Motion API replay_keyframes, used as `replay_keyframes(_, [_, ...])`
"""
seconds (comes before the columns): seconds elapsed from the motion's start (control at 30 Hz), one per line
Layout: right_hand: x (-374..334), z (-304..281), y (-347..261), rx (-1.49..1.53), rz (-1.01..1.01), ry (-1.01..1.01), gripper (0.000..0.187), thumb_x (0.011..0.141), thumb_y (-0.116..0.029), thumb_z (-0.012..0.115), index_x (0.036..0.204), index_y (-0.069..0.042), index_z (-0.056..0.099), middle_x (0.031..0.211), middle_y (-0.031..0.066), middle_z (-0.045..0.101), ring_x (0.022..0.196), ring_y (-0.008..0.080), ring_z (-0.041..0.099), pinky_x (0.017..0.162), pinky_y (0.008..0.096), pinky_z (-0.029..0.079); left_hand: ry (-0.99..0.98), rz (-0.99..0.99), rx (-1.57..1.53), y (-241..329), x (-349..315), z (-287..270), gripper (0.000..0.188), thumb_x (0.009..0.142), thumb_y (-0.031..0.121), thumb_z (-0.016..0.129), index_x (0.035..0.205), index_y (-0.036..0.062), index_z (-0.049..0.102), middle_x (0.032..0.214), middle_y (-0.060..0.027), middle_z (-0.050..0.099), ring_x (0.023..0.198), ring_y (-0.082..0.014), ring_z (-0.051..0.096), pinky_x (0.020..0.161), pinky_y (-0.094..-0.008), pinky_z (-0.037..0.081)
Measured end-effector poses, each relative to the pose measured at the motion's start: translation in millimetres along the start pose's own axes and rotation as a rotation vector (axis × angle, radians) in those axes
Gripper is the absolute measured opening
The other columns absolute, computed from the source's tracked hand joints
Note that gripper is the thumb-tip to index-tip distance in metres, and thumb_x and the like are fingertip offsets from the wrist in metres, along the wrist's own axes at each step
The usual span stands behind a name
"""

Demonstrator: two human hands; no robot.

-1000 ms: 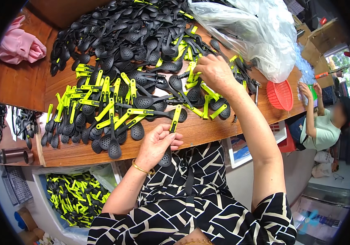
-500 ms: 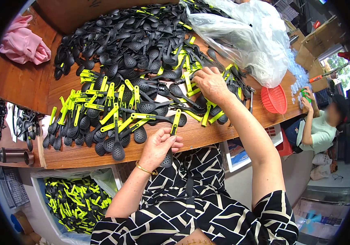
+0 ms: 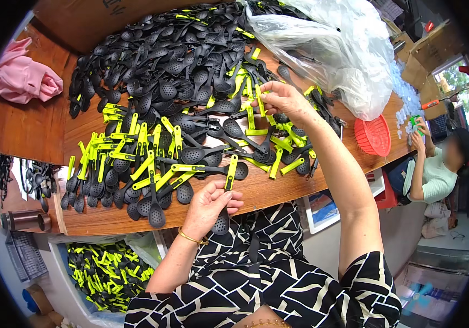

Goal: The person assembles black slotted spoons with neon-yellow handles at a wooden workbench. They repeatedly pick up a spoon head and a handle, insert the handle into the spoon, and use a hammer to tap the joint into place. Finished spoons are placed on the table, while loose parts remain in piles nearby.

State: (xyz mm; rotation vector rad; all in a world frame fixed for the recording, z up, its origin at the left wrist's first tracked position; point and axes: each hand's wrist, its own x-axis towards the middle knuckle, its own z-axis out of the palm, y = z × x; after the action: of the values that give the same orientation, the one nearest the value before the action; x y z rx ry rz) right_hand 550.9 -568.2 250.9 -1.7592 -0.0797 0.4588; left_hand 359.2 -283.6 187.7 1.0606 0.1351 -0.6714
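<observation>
My left hand (image 3: 208, 208) is closed round a small perforated spoon (image 3: 231, 170) at the table's front edge. Its lime-green handle stands up past my fingers, and its black holed bowl hangs below them. Over the pile to the right, my right hand (image 3: 290, 102) pinches a lime-green handle piece (image 3: 260, 100) between thumb and fingertips. More loose lime handles (image 3: 282, 143) lie beneath that hand. Left of my left hand, black perforated spoons with lime handles (image 3: 151, 188) lie heaped together. Behind them spreads a large mound of black spoon heads (image 3: 163, 60).
A red plastic basket (image 3: 373, 135) and a clear plastic bag (image 3: 349, 60) are at the right. Below the table, a lined bin (image 3: 109, 273) holds many lime-handled spoons. Pink cloth (image 3: 24, 76) lies at far left. Another person (image 3: 437, 175) works at far right.
My right hand has drawn up slightly from the pile, with a lime handle piece now upright at its fingertips. My left hand still holds its spoon. The view has shifted slightly.
</observation>
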Motion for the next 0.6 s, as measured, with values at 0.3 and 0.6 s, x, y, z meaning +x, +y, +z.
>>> replay_keyframes(0.3, [-18.9, 36.3, -14.6, 0.069, -0.062, 0.008, 0.02, 0.097, -0.023, 0.064, 0.111, -0.009, 0.063, 0.111, 0.0068, 0.075, 0.081, 0.0049, 0.063, 0.074, 0.0216, 0.049, 0.002, 0.113, 0.017, 25.7, 0.1, 8.1, 0.028, 0.104, 0.015, 0.059, 0.127, 0.0004, 0.057, 0.114, -0.0164, 0.072, 0.096, -0.022, 0.074, 0.081, -0.0314, 0.061])
replay_keyframes(0.6, [-94.8, 106.2, 8.4, 0.626, -0.071, -0.143, 0.039, 0.093, -0.009, 0.069, 0.129, -0.005, 0.055, 0.118, 0.0095, 0.066, 0.102, 0.0167, 0.067, 0.089, 0.0288, 0.054, 0.01, 0.139, -0.079, 21.3, 2.7, 13.3, 0.031, 0.104, 0.015, 0.06, 0.131, 0.0004, 0.055, 0.116, -0.0163, 0.071, 0.097, -0.022, 0.074, 0.082, -0.0302, 0.061])
